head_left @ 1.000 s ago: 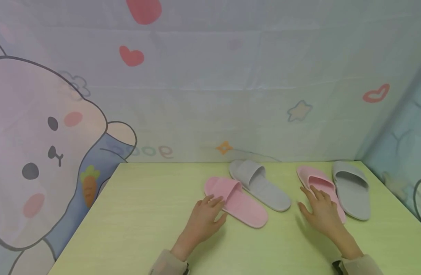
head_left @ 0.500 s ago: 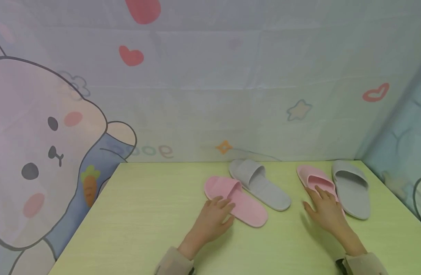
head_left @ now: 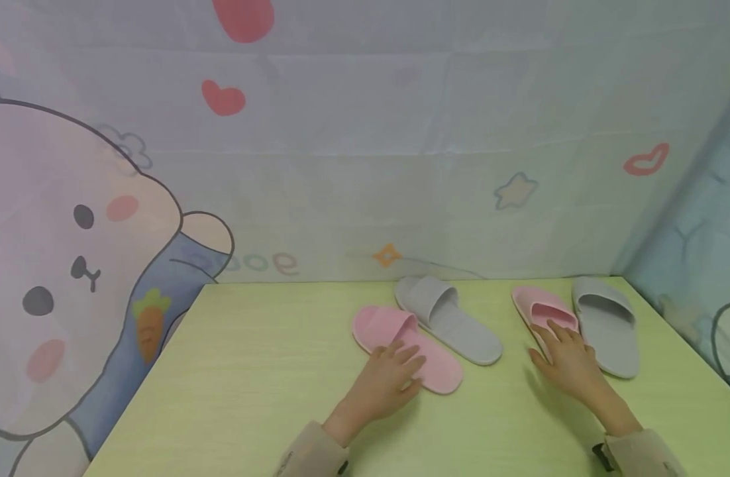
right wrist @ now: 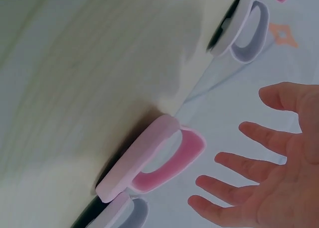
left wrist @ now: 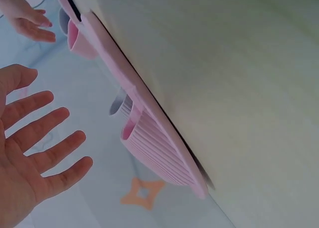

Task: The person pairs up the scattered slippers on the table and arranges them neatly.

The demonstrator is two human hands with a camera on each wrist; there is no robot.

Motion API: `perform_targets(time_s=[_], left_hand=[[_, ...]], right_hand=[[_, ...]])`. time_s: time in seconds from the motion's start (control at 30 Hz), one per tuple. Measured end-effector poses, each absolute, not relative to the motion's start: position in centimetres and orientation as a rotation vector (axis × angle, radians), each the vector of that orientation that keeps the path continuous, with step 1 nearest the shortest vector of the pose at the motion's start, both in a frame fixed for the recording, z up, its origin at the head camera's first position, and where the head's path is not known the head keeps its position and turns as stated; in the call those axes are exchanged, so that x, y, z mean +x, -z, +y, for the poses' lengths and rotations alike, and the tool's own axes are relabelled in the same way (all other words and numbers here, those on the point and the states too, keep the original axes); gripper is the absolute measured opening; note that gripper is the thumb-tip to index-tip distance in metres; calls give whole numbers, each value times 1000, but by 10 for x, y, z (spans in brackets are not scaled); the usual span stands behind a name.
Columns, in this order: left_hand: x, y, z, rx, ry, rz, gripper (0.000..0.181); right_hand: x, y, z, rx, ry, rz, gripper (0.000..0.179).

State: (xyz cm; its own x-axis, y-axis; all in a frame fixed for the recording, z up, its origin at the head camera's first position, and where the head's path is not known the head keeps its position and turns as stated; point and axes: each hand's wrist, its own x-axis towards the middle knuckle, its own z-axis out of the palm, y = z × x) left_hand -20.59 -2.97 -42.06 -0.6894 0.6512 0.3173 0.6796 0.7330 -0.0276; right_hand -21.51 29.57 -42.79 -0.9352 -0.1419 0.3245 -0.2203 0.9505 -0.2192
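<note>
One pink slipper (head_left: 441, 368) lies on the surface (head_left: 269, 358) under the left hand (head_left: 384, 384), which hovers with fingers spread; first gray slipper (head_left: 468, 332) sits just behind that slipper. Second pink slipper (head_left: 540, 299) lies farther right under the right hand (head_left: 572, 368), fingers also spread, with second gray slipper (head_left: 611, 338) close along the slipper's right side.

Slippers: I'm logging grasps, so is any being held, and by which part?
Nothing is held: the left grip hovers above one pink slipper, the right grip above the other pink slipper, both spread and empty.
</note>
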Motion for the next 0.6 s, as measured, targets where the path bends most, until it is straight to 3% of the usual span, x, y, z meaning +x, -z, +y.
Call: perform_targets(time_s=[0.6], left_hand=[[-214,434,-11,-1188,-14,-2584,40]], right_hand=[[-220,435,317,384,-242,-2822,40]])
